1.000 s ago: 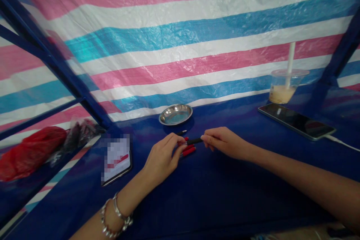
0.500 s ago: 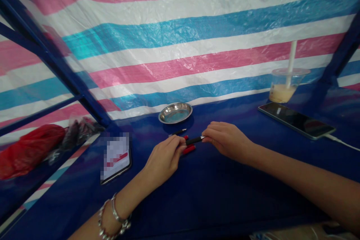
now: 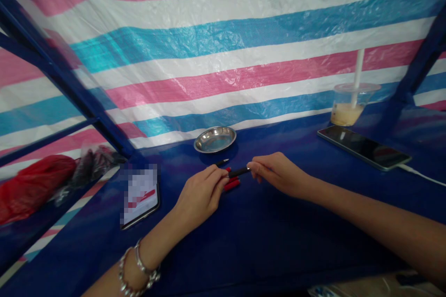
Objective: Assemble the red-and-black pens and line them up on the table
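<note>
A black pen (image 3: 239,172) is held between both hands, roughly level above the blue table. My left hand (image 3: 202,191), with bracelets at its wrist, is closed on the pen's left end. The fingers of my right hand (image 3: 273,169) pinch the silvery tip at its right end. Beneath and just beside the left fingers lie red pens (image 3: 232,184), partly covered by that hand. Another black pen (image 3: 222,163) rests behind the left hand, its pointed end to the right. Farther back is an oval metal dish (image 3: 215,140).
On the left a phone (image 3: 141,197) lies with its screen lit and blurred. A dark-screened phone (image 3: 364,147) with a white cable lies at right, near a plastic cup (image 3: 347,106) with a straw. A striped sheet (image 3: 223,55) hangs behind. Red bags (image 3: 38,185) sit at far left.
My right hand has turned slightly at the pen's tip, its fingers now curled lower. Both hands stay on the pen. The whole view has shifted slightly.
</note>
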Motion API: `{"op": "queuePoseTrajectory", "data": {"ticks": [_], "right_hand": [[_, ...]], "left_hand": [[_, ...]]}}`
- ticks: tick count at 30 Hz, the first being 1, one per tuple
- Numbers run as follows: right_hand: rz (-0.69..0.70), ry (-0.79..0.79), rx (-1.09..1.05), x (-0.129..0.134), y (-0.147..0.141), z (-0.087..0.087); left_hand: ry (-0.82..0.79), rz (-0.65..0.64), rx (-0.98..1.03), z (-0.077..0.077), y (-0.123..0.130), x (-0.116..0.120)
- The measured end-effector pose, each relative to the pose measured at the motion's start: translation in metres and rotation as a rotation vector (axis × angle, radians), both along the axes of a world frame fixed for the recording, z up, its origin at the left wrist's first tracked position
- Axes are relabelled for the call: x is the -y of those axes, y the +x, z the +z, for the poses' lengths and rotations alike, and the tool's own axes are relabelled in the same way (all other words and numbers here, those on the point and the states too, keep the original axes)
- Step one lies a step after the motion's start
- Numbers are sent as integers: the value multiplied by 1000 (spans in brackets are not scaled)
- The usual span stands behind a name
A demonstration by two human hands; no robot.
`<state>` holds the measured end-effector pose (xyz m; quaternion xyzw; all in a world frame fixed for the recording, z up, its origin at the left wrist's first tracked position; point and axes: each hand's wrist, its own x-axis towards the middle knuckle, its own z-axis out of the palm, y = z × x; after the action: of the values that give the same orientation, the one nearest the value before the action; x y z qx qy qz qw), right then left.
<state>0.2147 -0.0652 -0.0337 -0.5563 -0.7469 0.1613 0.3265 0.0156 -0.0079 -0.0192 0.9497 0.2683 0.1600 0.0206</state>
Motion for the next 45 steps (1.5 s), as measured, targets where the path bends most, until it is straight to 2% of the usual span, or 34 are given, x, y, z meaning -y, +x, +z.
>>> {"op": "queuePoseTrajectory", "data": {"ticks": [5, 9, 12, 15, 19, 21, 23, 26, 28, 32, 37, 45], "right_hand": [[29, 85, -135, -2, 0, -4], [136, -79, -488, -4, -3, -4], [187, -151, -605, -3, -6, -2], [128, -9, -460, 0, -6, 1], [73, 207, 3, 1, 3, 2], [46, 177, 196, -2, 9, -1], [11, 73, 307, -7, 14, -7], [-29, -50, 357, -14, 21, -16], [-62, -96, 386, -16, 24, -20], [-121, -136, 487, -15, 25, -22], [-176, -165, 542, -10, 21, -17], [-174, -157, 527, -8, 19, -15]], "left_hand": [[-36, 10, -1, 0, 0, 1], [-35, -17, 12, -1, 0, 2], [-44, -60, 19, 1, 0, 5], [-111, -77, 41, 5, 1, 7], [-167, -25, 20, 9, -1, 1], [-110, 58, -22, 8, -3, -7], [-41, 163, -74, 5, -7, -16], [10, 301, -180, 0, -13, -29], [4, 350, -248, -4, -15, -35], [-53, 328, -278, -8, -17, -38], [-87, 279, -160, -9, -17, -42], [-70, 343, -76, -26, -24, -66]]}}
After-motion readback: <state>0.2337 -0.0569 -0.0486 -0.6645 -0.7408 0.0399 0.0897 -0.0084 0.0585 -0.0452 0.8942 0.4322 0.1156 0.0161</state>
